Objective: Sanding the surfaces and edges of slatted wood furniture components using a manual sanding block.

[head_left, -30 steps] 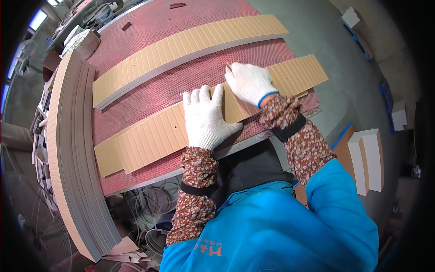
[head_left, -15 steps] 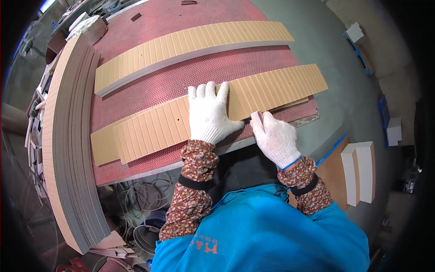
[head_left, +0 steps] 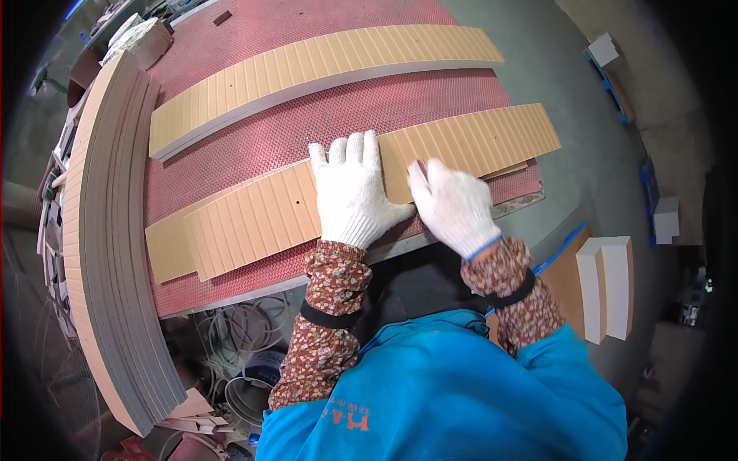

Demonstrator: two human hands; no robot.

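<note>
A curved, grooved tan board (head_left: 254, 219) lies in front of me, on top of another tan board (head_left: 169, 252) whose end sticks out at the left. My left hand (head_left: 354, 188), in a white knitted glove, rests flat across the upper board with its fingers spread. To its right, my gloved right hand (head_left: 455, 206) is closed round a small brownish block (head_left: 417, 172), whose end shows past the fingers over the board's face. I cannot make out what the block is made of.
Red mesh matting (head_left: 338, 104) covers the table. Beyond lies a second stack of grooved boards (head_left: 330, 58), and a tall stack (head_left: 115, 246) stands at the left. A small dark piece (head_left: 222, 18) is at the far edge. White curved pieces (head_left: 603, 288) stand at the right.
My right hand, with the block, has moved from the near edge of the board up and left onto its face. The left hand stays on the board. The whole view has shifted slightly.
</note>
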